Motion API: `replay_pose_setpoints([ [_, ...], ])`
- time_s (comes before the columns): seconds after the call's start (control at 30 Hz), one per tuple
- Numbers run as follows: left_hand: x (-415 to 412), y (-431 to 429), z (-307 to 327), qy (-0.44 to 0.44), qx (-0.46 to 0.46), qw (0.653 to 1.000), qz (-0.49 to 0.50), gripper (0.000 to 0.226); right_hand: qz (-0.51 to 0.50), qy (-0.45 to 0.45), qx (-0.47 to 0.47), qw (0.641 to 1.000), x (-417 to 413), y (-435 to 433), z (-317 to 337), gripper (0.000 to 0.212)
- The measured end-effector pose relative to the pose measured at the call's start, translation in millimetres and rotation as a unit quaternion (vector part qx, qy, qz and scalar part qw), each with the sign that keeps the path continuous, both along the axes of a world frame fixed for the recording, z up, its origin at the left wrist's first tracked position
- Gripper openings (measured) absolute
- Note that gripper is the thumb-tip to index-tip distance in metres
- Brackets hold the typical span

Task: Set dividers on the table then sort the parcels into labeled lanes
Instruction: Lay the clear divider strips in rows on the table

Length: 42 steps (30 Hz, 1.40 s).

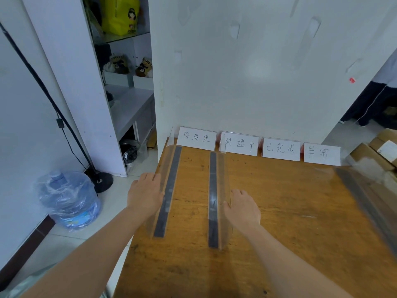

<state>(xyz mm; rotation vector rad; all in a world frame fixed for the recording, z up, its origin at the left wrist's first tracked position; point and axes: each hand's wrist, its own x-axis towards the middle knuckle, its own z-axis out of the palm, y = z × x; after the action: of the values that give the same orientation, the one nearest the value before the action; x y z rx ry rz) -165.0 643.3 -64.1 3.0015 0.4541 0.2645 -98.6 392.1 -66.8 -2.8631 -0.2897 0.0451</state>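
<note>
I saw a brown wooden table (290, 211) pushed up to a white wall. Four white label cards stood in a row along the back edge, each with words written by hand: the first card (196, 138), the second card (239, 144), the third card (280, 149) and the fourth card (321, 153).

Two see-through dividers lay on the table, running from front to back. Each had a dark strip along its bottom. The left divider (168, 190) sat right at the left edge of the table and ended by the first card. The second divider (213, 201) ended between the first and second cards. The two were well apart.

My left hand (145, 194) lay flat on the outer side of the left divider, fingers nearly straight and pressing on its clear wall. My right hand (242, 208) was just to the right of the second divider, thumb touching the clear wall and fingers a little bent. I could not tell if it was pinching the wall or only touching it.

Some brown boxes (373, 153) sat off the far right corner. A big blue water jug (68, 198) in a plastic bag stood on the floor to the left.
</note>
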Motion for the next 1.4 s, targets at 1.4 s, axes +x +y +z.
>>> replay_pose_setpoints([
  [1.4, 80.9, -300.3, 91.1, -0.078, 0.097, 0.937, -0.326, 0.02, -0.111, -0.037, -0.137, 0.984, -17.6, -278.7, 94.6, 0.047],
])
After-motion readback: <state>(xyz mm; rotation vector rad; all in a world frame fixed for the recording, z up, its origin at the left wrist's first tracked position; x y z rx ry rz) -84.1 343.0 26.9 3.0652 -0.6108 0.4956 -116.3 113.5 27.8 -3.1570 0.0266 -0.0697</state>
